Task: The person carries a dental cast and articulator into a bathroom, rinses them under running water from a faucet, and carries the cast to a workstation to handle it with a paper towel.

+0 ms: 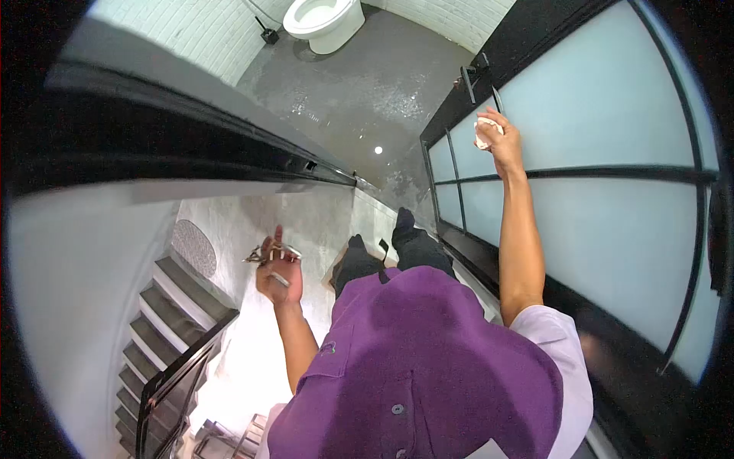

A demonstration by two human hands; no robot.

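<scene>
Purple top (428,344) foremost; right hand (505,147) pinches a white wad (484,138) beside the door (604,107); left hand (281,274) curls around metal pieces (291,252), which a slack grip could drop; the floor (329,118) ahead glistens, and a step there could slip.

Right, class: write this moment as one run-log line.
left hand: holding small metal items; right hand: holding white wad, near door; door: open; toilet: ahead

Bright light, fisheye-bent edges, black corners, glints on grey floor (344,92)
</scene>
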